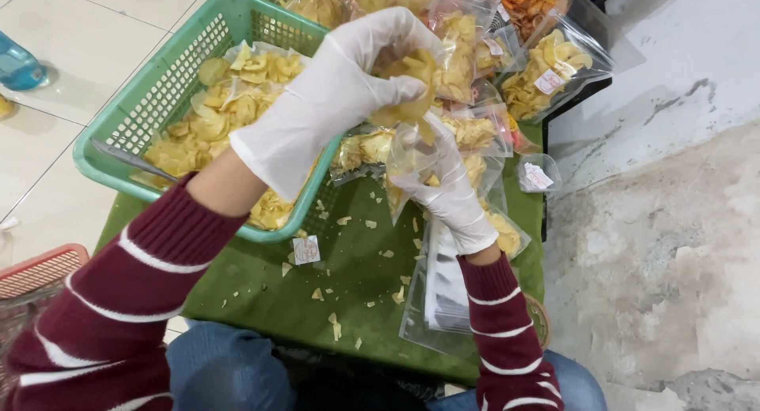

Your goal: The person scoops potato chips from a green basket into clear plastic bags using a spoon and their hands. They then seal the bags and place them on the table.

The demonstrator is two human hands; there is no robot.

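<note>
My left hand, in a white glove, is closed on a bunch of yellow chips and holds them over the mouth of a small clear plastic bag. Just below, my gloved right hand grips that bag and keeps it upright. A green plastic basket full of loose yellow chips sits to the left, partly hidden by my left forearm.
Several filled, labelled chip bags are piled at the top right. A stack of empty clear bags lies under my right wrist on the green cloth, which is strewn with crumbs. A red basket sits at the lower left, on a tiled floor.
</note>
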